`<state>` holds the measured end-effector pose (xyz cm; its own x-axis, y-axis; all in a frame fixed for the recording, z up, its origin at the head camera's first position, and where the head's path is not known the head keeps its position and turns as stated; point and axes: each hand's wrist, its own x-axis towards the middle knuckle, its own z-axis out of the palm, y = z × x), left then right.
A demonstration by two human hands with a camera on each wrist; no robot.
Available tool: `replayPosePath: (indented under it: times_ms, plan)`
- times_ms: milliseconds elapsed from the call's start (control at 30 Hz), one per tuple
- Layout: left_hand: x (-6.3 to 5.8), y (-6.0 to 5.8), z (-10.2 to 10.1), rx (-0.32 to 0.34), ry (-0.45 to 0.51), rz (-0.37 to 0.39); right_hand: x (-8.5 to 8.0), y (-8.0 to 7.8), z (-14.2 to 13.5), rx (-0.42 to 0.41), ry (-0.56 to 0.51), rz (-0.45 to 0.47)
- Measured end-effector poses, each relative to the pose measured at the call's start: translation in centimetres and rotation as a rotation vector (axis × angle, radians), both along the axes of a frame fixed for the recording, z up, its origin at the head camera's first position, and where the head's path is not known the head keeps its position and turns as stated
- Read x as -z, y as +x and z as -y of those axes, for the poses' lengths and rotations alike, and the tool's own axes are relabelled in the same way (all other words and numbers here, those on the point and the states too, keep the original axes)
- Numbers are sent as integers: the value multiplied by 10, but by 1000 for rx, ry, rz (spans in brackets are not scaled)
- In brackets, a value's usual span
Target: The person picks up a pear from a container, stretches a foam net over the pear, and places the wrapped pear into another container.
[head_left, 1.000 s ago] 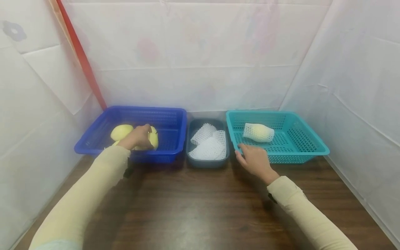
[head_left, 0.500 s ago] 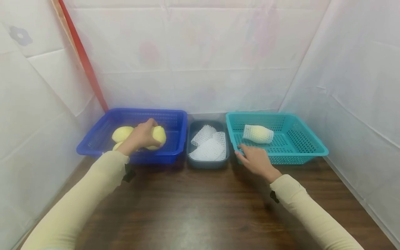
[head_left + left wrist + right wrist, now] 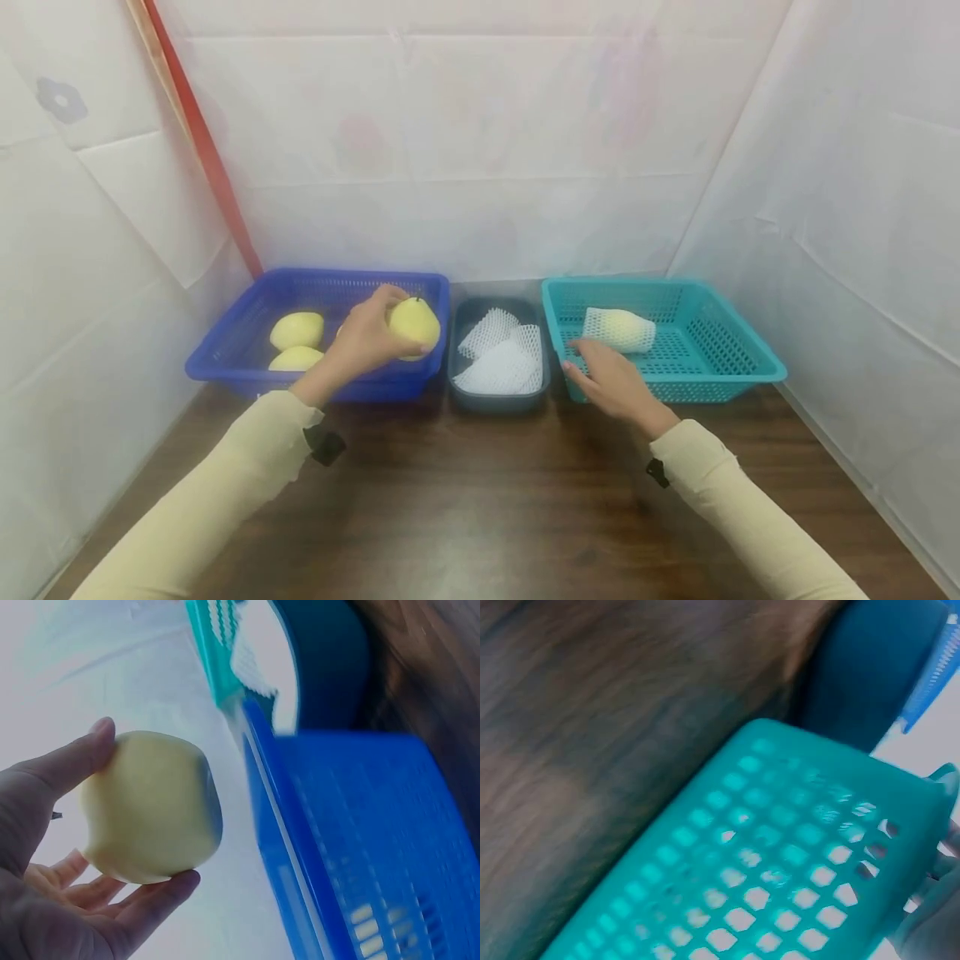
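My left hand (image 3: 367, 333) grips a yellow pear (image 3: 416, 323), lifted over the right side of the blue basket (image 3: 360, 390). Its thumb and fingers lie on opposite sides of the fruit in the left wrist view, with the stem toward the palm. Two more pears (image 3: 296, 332) lie plainly in that basket, and part of another shows behind the hand. My right hand (image 3: 615, 385) rests at the front left corner of the teal basket (image 3: 697, 388), fingers over its rim. Inside lies a pear in a white foam net (image 3: 618, 330).
Between the baskets stands a dark grey tub (image 3: 498, 403) with several white foam nets (image 3: 498, 367). All three containers line up at the back of a brown wooden table (image 3: 480, 500). White sheeting (image 3: 480, 125) closes off the back and both sides.
My left hand has raised the pear from among the others and brought it rightward, up to the blue basket's right side. The right hand stays at the teal basket's corner.
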<state>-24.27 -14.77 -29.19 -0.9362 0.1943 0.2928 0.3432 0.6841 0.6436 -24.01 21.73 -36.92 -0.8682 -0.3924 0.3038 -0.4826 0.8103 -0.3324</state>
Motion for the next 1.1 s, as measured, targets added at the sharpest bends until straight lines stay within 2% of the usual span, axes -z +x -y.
replayPosePath:
  times_ms: [67, 133, 333, 533, 733, 833, 1100]
  plan:
    - [1, 5, -8, 23, 32, -14, -4, 2, 6, -37, -52, -8]
    - [4, 10, -16, 59, 67, -35, -11, 5, 13, -86, -131, 27]
    - [20, 22, -40, 153, 141, -48, -27, 16, 40, -243, -368, 225]
    - [32, 29, -60, 238, 172, -52, -30, 22, 59, -329, -410, 312]
    - [36, 35, -73, 282, 197, -52, -27, 26, 65, -391, -458, 376]
    - [36, 38, -79, 303, 202, -45, -27, 26, 67, -406, -476, 387]
    - [34, 40, -86, 341, 255, 0, -31, 27, 68, -382, -516, 404]
